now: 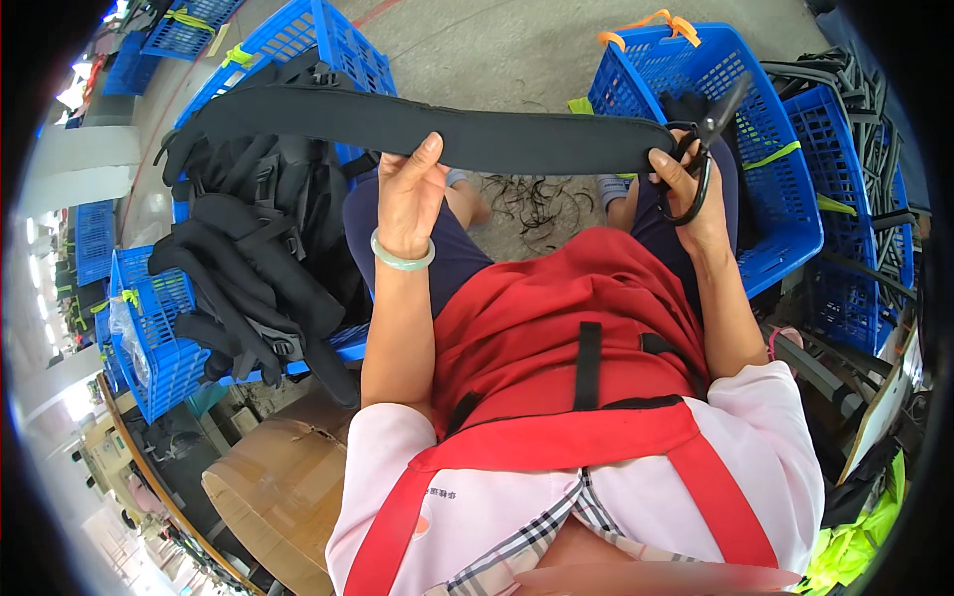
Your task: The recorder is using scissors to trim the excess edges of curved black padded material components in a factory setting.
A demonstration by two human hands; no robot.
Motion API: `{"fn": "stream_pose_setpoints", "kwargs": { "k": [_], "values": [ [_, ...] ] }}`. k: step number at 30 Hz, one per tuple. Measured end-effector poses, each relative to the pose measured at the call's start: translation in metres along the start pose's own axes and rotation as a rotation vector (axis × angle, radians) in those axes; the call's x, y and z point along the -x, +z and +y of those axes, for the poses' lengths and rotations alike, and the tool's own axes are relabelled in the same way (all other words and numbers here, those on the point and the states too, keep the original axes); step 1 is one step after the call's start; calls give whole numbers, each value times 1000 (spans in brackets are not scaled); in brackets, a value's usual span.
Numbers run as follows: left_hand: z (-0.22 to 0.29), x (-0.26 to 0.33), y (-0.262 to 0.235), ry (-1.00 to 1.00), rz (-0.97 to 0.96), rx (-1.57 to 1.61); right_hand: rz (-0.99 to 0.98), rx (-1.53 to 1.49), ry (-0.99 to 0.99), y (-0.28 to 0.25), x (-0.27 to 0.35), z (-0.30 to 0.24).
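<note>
A long black padded strap is stretched across in front of me above my lap. Its left end curves down over a pile of black padded straps. My left hand pinches the strap's lower edge, thumb on top. At the strap's right end, my right hand grips its tip between thumb and fingers. Black-handled scissors are hooked on that same hand, with the blades pointing up and away to the right and the handle loops around the fingers.
The black pile fills a blue plastic crate on my left. To my right stand a blue crate and another crate with black strips. Dark thread scraps litter the floor between my feet. A cardboard box sits at lower left.
</note>
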State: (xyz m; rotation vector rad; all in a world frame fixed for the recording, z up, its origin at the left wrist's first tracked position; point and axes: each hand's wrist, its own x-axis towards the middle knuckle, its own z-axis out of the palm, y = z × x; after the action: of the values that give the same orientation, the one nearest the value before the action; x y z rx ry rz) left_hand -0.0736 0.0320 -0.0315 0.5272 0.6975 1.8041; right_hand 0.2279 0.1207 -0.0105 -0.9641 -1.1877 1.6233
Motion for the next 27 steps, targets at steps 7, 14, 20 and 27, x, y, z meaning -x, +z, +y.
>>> {"fn": "stream_pose_setpoints", "kwargs": {
  "k": [7, 14, 20, 27],
  "values": [
    [-6, 5, 24, -23, 104, -24, -132, 13, 175, 81, 18, 17],
    [-6, 19, 30, -130, -3, -158, -410, 95, 84, 120, 11, 45],
    [0, 16, 11, -86, -52, -71, -510, 441, 86, 83, 18, 11],
    [-3, 15, 4, -119, -124, 14, -598, 657, 124, 63, 37, -5]
  ]
}}
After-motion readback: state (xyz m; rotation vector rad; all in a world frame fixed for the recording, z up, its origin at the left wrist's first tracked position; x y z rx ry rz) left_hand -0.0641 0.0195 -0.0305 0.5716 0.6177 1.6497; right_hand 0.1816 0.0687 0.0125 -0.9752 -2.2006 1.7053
